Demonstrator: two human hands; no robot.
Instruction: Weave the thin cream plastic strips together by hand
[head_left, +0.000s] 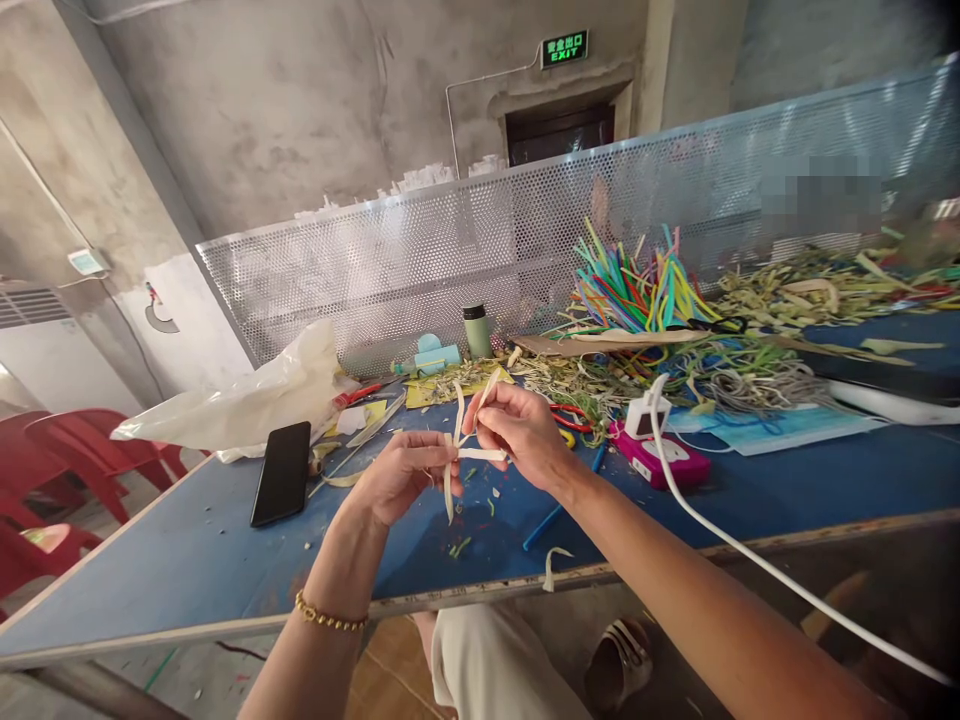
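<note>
A person's bare left hand [409, 475] and bare right hand [521, 430], both forearms [667, 570] uncovered. A bracelet [328, 618] of round gold-coloured beads circles the left arm near the wrist. Below the near edge of the desk [180, 570] show cream trousers [499, 665] and a sandal [628, 650] with pale straps.

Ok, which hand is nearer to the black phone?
Left. The left hand is to the right of the black phone, holding pale strips; the right hand is farther right, beyond the left hand.

Two hands, left [411, 470] and right [517, 430], pinch pale strips [480, 454] above the blue bench [435, 560]. A black phone [281, 473] lies leftward.
</note>
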